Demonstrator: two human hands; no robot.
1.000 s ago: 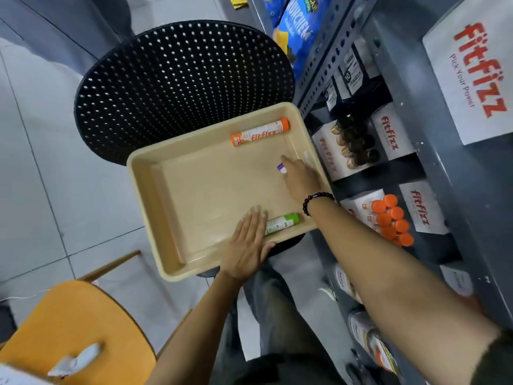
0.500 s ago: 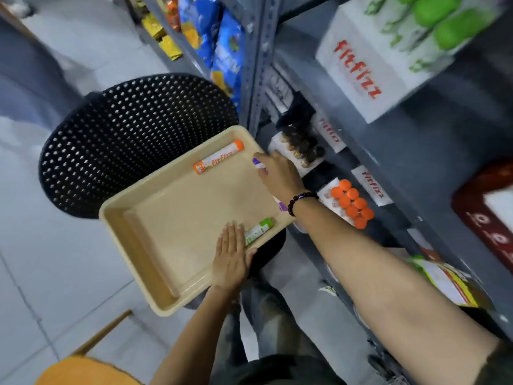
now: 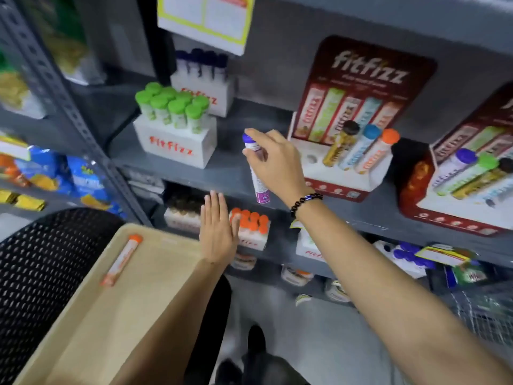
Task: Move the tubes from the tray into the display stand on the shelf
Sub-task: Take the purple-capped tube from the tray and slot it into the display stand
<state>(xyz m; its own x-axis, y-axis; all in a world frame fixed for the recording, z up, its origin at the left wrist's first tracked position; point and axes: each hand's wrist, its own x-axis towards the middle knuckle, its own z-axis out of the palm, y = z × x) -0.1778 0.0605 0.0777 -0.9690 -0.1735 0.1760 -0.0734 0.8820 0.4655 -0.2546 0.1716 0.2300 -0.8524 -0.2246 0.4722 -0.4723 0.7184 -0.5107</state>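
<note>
The right hand (image 3: 277, 162) has its grip clamped on a purple-capped tube (image 3: 256, 173), near the stand (image 3: 341, 173) on the shelf (image 3: 230, 173). It looks light, stiff, smooth: hold mid-body. The left hand (image 3: 218, 234) hovers open above the tray (image 3: 155, 273).

A white box of green-capped tubes (image 3: 174, 126) stands at the shelf's left front corner; blue snack bags (image 3: 86, 176) fill the neighbouring rack
</note>
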